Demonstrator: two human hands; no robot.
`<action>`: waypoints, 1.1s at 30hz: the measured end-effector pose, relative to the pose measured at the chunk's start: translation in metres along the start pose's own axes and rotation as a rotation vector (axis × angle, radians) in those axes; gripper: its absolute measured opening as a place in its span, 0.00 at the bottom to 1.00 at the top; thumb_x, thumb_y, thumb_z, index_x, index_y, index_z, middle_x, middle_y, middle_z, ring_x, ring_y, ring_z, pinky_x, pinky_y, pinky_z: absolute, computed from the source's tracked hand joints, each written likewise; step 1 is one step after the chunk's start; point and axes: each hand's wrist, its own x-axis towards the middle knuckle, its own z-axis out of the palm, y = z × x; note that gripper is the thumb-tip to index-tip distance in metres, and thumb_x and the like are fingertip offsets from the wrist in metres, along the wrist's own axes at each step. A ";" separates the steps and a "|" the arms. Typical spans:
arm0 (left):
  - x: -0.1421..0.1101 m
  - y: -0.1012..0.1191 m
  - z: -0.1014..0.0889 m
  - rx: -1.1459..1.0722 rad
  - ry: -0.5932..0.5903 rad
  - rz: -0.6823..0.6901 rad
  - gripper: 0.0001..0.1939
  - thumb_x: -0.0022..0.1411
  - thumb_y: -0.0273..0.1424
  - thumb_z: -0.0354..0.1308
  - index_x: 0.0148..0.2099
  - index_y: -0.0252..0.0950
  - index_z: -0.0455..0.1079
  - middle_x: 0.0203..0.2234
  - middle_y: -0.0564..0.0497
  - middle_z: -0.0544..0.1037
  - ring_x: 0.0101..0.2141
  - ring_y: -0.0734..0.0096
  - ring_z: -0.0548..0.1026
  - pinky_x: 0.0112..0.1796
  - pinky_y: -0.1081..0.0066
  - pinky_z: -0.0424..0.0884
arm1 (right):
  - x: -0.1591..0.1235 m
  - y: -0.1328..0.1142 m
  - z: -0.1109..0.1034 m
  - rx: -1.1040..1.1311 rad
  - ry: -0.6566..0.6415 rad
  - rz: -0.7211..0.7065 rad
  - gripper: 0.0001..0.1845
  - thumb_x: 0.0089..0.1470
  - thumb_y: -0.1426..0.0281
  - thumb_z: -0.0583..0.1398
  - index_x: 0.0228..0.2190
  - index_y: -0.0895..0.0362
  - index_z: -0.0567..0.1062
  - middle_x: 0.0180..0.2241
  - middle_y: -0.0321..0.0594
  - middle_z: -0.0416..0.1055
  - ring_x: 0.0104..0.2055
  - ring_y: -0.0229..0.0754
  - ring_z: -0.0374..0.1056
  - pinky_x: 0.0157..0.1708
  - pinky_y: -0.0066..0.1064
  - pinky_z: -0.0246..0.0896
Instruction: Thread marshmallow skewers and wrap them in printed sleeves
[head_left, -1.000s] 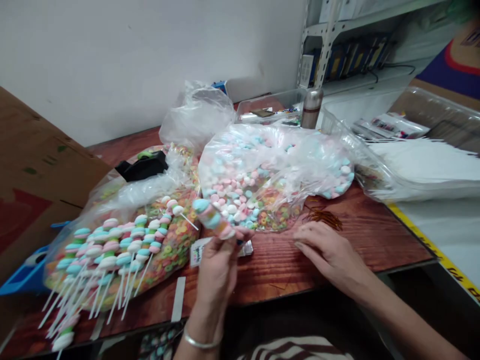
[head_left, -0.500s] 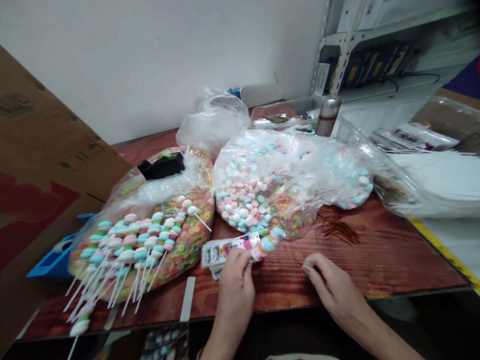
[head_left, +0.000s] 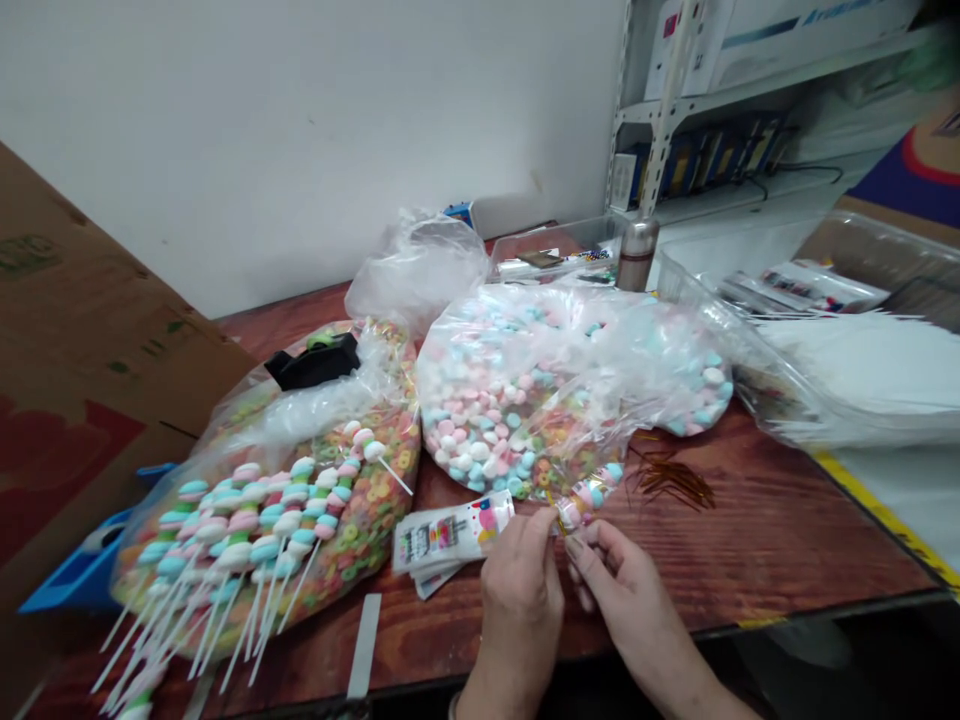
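My left hand (head_left: 523, 595) is closed around the lower end of a marshmallow skewer (head_left: 592, 493) in a clear wrapper. Pink, white and blue candies show above the fingers, tilted up to the right. My right hand (head_left: 630, 585) meets it there, its thumb and fingers pinching a thin gold twist tie (head_left: 555, 510) at the wrapper's neck. Part of the tie is hidden by the fingers. Just left of the hands lie printed plastic packets (head_left: 450, 533). More gold twist ties (head_left: 675, 480) are spread on the table to the right.
Several marshmallow skewers (head_left: 247, 510) rest on a bag of ring-shaped candy (head_left: 386, 470) at left. Behind my hands is a bag of marshmallows (head_left: 487, 400). A black tape dispenser (head_left: 315, 362), a metal bottle (head_left: 637, 255) and a clear bin (head_left: 780, 385) stand farther back.
My hands were apart; now they meet at the skewer's lower end. The left hand has moved right with the skewer, and the right hand has come in left with the tie.
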 end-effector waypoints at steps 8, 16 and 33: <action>0.016 0.009 0.011 -1.068 -0.130 -0.988 0.09 0.58 0.32 0.62 0.38 0.32 0.72 0.20 0.57 0.66 0.20 0.80 0.61 0.22 0.78 0.58 | 0.010 -0.003 -0.010 -0.244 0.074 -0.204 0.12 0.60 0.60 0.56 0.29 0.55 0.70 0.25 0.35 0.69 0.27 0.40 0.66 0.29 0.30 0.61; 0.015 0.014 0.017 -1.078 -0.162 -0.872 0.10 0.64 0.36 0.58 0.40 0.34 0.70 0.21 0.57 0.66 0.20 0.80 0.60 0.22 0.78 0.57 | 0.021 -0.007 -0.026 -0.586 0.051 -0.461 0.08 0.64 0.71 0.51 0.33 0.54 0.69 0.30 0.38 0.70 0.32 0.41 0.68 0.33 0.30 0.60; 0.019 0.014 0.016 -0.677 -0.152 -0.529 0.14 0.66 0.34 0.54 0.47 0.38 0.77 0.34 0.48 0.81 0.37 0.63 0.76 0.41 0.68 0.71 | 0.016 -0.018 -0.023 -0.460 0.105 -0.531 0.08 0.63 0.72 0.54 0.31 0.53 0.69 0.29 0.36 0.67 0.34 0.40 0.66 0.35 0.29 0.61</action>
